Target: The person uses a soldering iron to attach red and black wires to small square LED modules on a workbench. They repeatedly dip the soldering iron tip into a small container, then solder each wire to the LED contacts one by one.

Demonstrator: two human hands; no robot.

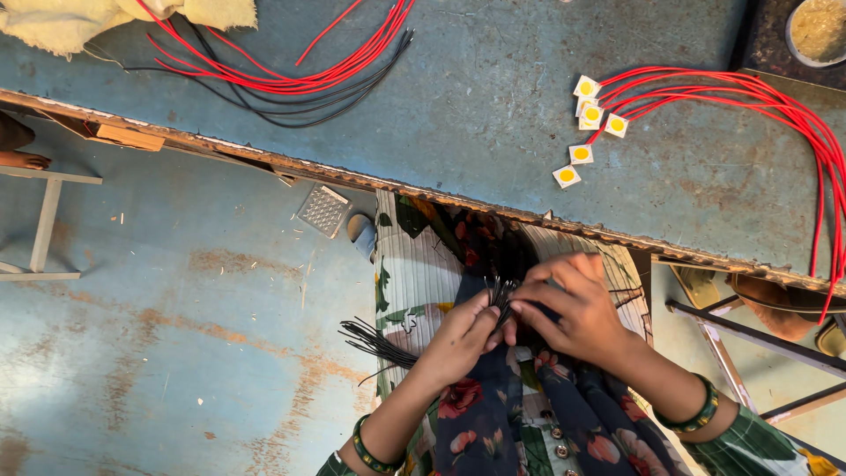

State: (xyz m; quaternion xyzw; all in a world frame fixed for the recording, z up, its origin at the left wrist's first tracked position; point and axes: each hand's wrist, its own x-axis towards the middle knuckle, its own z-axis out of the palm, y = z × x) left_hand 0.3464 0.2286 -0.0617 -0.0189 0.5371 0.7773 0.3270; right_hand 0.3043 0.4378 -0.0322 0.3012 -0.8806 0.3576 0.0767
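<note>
Over the lap, left hand [460, 339] and right hand [564, 308] both pinch a thin black wire bundle [388, 345], ends splayed.

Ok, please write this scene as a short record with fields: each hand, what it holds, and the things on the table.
left hand: grips a bundle of thin black wires over the lap
right hand: pinches the upper ends of the same wires
table: worn blue-grey top
on table, right: small square white chips with yellow centres, on long red wires
on table, left: loose red and black wires, cream cloth
</note>
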